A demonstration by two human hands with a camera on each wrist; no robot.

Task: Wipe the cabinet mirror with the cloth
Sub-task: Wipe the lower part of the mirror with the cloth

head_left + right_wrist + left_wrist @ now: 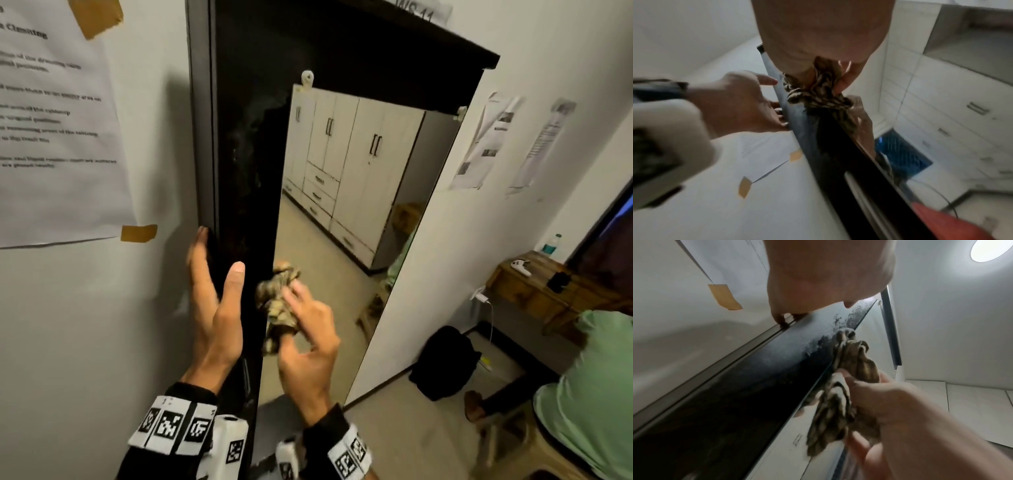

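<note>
A tall black cabinet door (239, 137) carries a long mirror (359, 171) that reflects a white wardrobe. My left hand (219, 253) grips the door's left edge, fingers behind it and thumb on the front. My right hand (291, 318) holds a crumpled brown-and-beige striped cloth (279, 308) pressed to the mirror's lower left edge. In the left wrist view the cloth (849, 369) straddles the line between the dark door (756, 378) and the glass, with pale smears above it. The right wrist view shows the cloth (818, 97) bunched under my right hand (828, 78).
A printed sheet (51, 120) is taped to the wall left of the cabinet. At the right a seated person in a green shirt (589, 394), a black bag (445, 363) on the floor, and a wooden table (534, 284) with a bottle (551, 244).
</note>
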